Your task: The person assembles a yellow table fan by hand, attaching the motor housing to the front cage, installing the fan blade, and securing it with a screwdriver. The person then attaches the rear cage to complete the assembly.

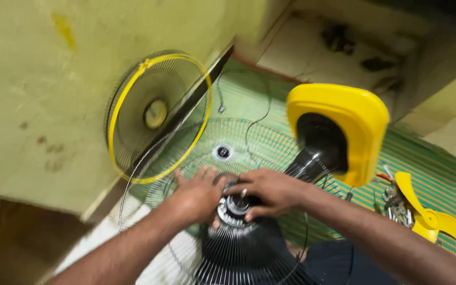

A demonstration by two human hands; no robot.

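A table fan lies on its back on a green striped mat (423, 158). Its rear wire guard (259, 137) surrounds the black motor housing (244, 248). My left hand (196, 196) rests on the guard beside the motor hub (234, 207). My right hand (270, 191) grips the hub's ring from the right, fingers curled around it. The fan's yellow base (344, 124) stands up behind my hands.
A front wire guard with a yellow rim (157, 113) leans against the yellow-green wall at the left. A yellow fan blade (434, 216) lies on the mat at the right, next to some tools (394, 203). Tiled floor lies beyond the mat.
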